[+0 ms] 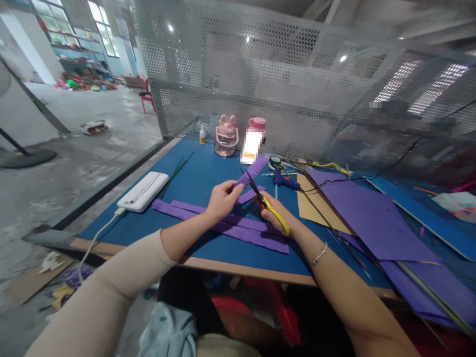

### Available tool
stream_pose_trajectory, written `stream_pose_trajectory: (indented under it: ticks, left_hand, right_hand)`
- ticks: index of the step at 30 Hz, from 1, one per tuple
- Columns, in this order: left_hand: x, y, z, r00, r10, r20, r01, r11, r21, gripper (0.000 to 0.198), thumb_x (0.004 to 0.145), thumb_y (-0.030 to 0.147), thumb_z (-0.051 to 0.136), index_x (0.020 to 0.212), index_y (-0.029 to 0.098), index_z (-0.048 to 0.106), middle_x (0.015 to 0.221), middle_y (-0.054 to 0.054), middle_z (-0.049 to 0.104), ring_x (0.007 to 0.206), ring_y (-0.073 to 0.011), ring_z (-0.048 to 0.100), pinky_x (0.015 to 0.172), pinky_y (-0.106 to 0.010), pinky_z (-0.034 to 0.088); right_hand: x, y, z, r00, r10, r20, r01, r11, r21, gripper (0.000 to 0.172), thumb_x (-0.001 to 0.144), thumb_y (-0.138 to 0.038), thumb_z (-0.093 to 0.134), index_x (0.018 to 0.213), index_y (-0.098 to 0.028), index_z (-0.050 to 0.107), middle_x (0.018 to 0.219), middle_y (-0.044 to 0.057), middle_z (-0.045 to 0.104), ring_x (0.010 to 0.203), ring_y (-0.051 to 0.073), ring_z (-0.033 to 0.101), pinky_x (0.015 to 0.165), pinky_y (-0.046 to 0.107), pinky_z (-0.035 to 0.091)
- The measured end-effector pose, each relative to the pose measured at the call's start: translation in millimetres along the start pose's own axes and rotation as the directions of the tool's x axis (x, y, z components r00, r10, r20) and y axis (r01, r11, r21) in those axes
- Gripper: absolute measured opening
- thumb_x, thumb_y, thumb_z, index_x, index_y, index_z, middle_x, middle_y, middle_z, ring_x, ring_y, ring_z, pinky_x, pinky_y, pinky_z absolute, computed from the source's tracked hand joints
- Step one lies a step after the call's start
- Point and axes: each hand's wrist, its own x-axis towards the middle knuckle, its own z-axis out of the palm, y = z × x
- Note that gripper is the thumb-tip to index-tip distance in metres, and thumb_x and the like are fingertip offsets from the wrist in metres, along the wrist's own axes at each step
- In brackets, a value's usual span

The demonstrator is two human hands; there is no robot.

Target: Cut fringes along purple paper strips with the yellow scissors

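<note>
My left hand (224,199) pinches a purple strip (253,171) that looks like paper or foam, its far end pointing up and away over the blue tabletop. In my right hand (274,208) is a pair of scissors (275,216) with yellow handles, the blades slightly apart and right beside the strip's edge. Whether the blades touch the strip I cannot tell. A shorter purple piece (252,195) shows between the two hands. Below them, long purple strips (256,239) with uneven edges lie across the table near its front.
A white power bank (143,192) with a cable lies left. A pink bottle (226,136), a pink-lidded bottle (257,123) and a small dropper bottle (202,135) stand at the back. Right are a blue glue gun (285,180), tape (275,162) and purple sheets (357,213). Perforated metal panels (238,64) rise behind.
</note>
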Motion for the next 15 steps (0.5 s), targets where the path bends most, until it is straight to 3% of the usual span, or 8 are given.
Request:
stream_pose_trajectory:
  ticks: [5,15]
  left_hand:
    - [-0.3,-0.3,0.1,1.0,0.023,0.008,-0.023,0.999,0.033,0.031,0.086,0.043,0.056,0.073,0.016,0.063,0.05,0.005,0.048,0.049,-0.0084,0.044,0.05,-0.022,0.034]
    - [-1.5,0.3,0.2,0.999,0.026,0.026,-0.027,0.998,0.058,0.031,0.086,0.043,0.056,0.076,0.016,0.065,0.051,0.004,0.05,0.049,-0.0089,0.045,0.05,-0.022,0.034]
  right_hand:
    - [0.0,-1.9,1.0,0.999,-0.014,0.047,0.013,1.0,0.013,0.076,0.073,-0.086,0.038,0.107,-0.019,0.049,0.078,0.003,0.049,0.067,0.017,0.043,0.06,0.03,0.039]
    - [1.3,-6.3,4.5,0.998,0.019,-0.068,-0.022,0.999,-0.043,0.063,0.08,-0.077,0.042,0.092,-0.016,0.056,0.068,0.0,0.049,0.06,0.014,0.041,0.055,0.027,0.034]
